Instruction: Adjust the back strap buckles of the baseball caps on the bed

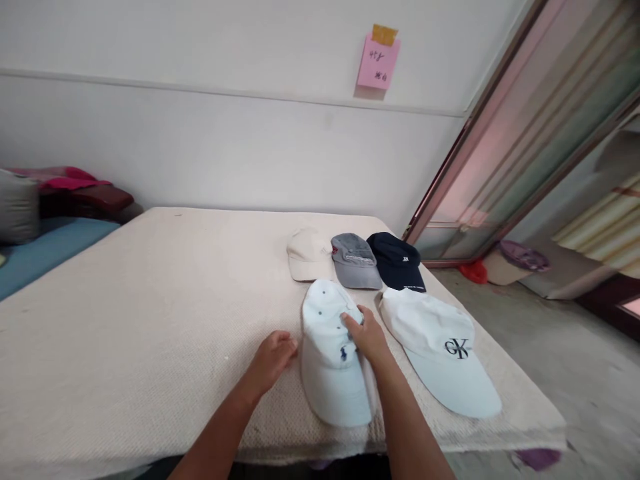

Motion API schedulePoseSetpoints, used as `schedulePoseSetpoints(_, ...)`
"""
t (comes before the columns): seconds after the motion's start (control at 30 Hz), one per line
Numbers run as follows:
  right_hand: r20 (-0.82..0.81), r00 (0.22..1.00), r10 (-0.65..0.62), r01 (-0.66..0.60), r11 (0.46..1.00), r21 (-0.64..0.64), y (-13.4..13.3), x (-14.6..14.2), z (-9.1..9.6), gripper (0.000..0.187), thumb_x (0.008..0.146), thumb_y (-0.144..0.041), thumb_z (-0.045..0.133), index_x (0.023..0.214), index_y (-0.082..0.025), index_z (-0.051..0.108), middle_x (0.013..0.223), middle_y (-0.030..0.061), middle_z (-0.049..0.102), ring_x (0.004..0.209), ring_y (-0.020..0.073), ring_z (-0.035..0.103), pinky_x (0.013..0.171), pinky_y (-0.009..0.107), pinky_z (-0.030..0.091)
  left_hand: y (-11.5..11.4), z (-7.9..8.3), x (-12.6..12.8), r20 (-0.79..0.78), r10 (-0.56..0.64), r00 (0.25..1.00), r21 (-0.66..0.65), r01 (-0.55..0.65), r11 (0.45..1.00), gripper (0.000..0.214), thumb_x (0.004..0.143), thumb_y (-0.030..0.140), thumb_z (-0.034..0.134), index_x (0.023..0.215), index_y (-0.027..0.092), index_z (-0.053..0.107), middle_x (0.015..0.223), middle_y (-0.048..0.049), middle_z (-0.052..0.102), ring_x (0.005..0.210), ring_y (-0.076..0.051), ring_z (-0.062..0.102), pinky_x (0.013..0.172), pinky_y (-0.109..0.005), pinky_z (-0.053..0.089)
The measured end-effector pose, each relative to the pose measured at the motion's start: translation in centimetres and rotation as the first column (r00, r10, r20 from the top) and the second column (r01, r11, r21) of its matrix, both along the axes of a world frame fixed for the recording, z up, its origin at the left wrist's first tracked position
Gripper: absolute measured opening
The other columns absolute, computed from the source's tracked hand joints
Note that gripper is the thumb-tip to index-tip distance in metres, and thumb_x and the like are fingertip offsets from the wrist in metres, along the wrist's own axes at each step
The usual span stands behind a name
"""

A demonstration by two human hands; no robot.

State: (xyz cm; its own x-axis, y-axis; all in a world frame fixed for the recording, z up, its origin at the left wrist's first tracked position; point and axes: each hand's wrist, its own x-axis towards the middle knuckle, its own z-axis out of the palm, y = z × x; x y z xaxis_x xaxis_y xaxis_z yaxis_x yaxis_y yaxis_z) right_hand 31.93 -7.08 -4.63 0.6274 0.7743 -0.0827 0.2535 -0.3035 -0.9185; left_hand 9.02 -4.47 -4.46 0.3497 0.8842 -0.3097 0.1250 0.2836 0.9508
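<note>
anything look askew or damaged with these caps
I see nothing torn or spilled. Only mildly odd: the white cap with dark lettering lies aslant, its brim pointing toward the near right, while the blue-logo cap under the right hand has its brim more squarely toward the person.

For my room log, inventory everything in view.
Held cap: 1, whitish, front centre
CK cap: 1, whitish, front right
Dark cap: 1, navy, back right
Middle cap: 1, grey, back row
Left cap: 1, cream, back row
Table: 1, cream, under caps
Wall: 1, white, behind table
Note: 1, pink, on wall
Bin: 1, beige, right floor
Curtain: 1+, yellowish, right
Cushion: 1, grey, far left
Flat surface: 1, blue, left
Left hand: 1, bare, beside held cap
Right hand: 1, bare, on held cap
</note>
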Motion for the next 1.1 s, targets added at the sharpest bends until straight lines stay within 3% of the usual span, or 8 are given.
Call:
schedulePoseSetpoints(0.17,-0.307,0.931,0.199,-0.191,0.980,0.056,-0.6,-3.8,1.0,0.034,0.063,-0.023,0.059,0.096,-0.015,0.063,0.083,0.0077,0.069,0.071,0.0222,0.063,0.060,0.030,0.047,0.3,1.1,-0.7,0.330,0.079,0.941,-0.212,-0.008,0.977,0.036,0.078,0.042,0.063,0.097,0.011,0.070,0.099,-0.0145,0.072,0.095,-0.029,0.064,0.083,-0.037,0.046)
schedulePoseSetpoints(0.33,-0.695,0.596,0.403,-0.355,0.908,0.223,-0.7,-6.7,2.8,0.040,0.059,-0.014,0.057,0.098,-0.016,0.062,0.081,0.0045,0.069,0.068,0.0197,0.062,0.058,0.026,0.045,1.6,2.3,-3.6,0.533,0.264,0.804,-0.409,-0.028,0.912,0.033,0.084,0.038,0.057,0.100,0.012,0.070,0.095,-0.0116,0.074,0.095,-0.026,0.066,0.085,-0.034,0.049)
schedulePoseSetpoints(0.6,-0.780,0.221,0.585,-0.595,0.715,0.367,-0.4,-13.2,1.2,0.054,0.058,-0.010,0.053,0.110,-0.015,0.061,0.092,0.0067,0.068,0.072,0.0176,0.060,0.060,0.025,0.044,1.8,4.0,-8.8,0.642,0.191,0.743,-0.101,-0.165,0.981,0.038,0.070,0.010,0.068,0.107,0.019,0.065,0.095,-0.0056,0.073,0.085,-0.022,0.067,0.075,-0.029,0.050)
schedulePoseSetpoints(0.67,-0.748,0.304,0.590,-0.654,0.700,0.287,0.0,-14.3,0.4,0.053,0.057,-0.010,0.052,0.109,-0.016,0.062,0.090,0.0059,0.067,0.072,0.0179,0.059,0.058,0.025,0.043,1.7,4.2,-9.5,0.609,0.159,0.777,-0.067,-0.150,0.986,0.041,0.068,0.008,0.067,0.107,0.019,0.064,0.092,-0.0044,0.072,0.080,-0.021,0.066,0.071,-0.028,0.049)
schedulePoseSetpoints(0.77,-0.534,0.582,0.613,-0.624,0.758,0.190,0.7,-14.6,0.1,0.056,0.055,-0.006,0.050,0.109,-0.018,0.062,0.097,0.0055,0.067,0.086,0.0218,0.058,0.067,0.028,0.044,1.7,4.2,-10.1,0.517,0.154,0.842,-0.007,-0.175,0.985,0.043,0.067,0.005,0.062,0.108,0.020,0.064,0.086,-0.0014,0.070,0.075,-0.018,0.063,0.071,-0.026,0.046)
schedulePoseSetpoints(0.83,-0.393,0.686,0.613,-0.589,0.784,0.195,1.2,-14.1,0.3,0.059,0.053,-0.005,0.048,0.109,-0.018,0.062,0.102,0.0053,0.066,0.094,0.0239,0.057,0.074,0.031,0.044,1.7,4.1,-10.1,0.438,0.155,0.885,0.039,-0.191,0.981,0.042,0.066,0.004,0.056,0.104,0.019,0.065,0.080,0.0009,0.068,0.071,-0.015,0.059,0.070,-0.025,0.044)
schedulePoseSetpoints(0.97,-0.409,0.664,0.626,-0.571,0.777,0.264,1.8,-13.4,0.9,0.066,0.051,-0.006,0.043,0.113,-0.020,0.060,0.108,0.0059,0.065,0.097,0.0250,0.057,0.076,0.033,0.044,1.7,3.8,-9.6,0.280,0.043,0.959,0.159,-0.090,0.983,0.031,0.062,0.003,0.049,0.085,0.016,0.066,0.069,0.0028,0.060,0.063,-0.013,0.050,0.059,-0.022,0.037)
schedulePoseSetpoints(1.1,-0.511,0.586,0.628,-0.532,0.775,0.342,2.2,-13.2,0.7,0.070,0.051,-0.006,0.045,0.118,-0.023,0.057,0.120,0.0065,0.062,0.108,0.0259,0.056,0.083,0.036,0.044,1.7,3.6,-9.3,0.200,-0.087,0.976,0.234,0.038,0.971,0.012,0.075,0.015,0.052,0.082,0.016,0.061,0.071,0.0017,0.055,0.067,-0.014,0.047,0.063,-0.025,0.038)
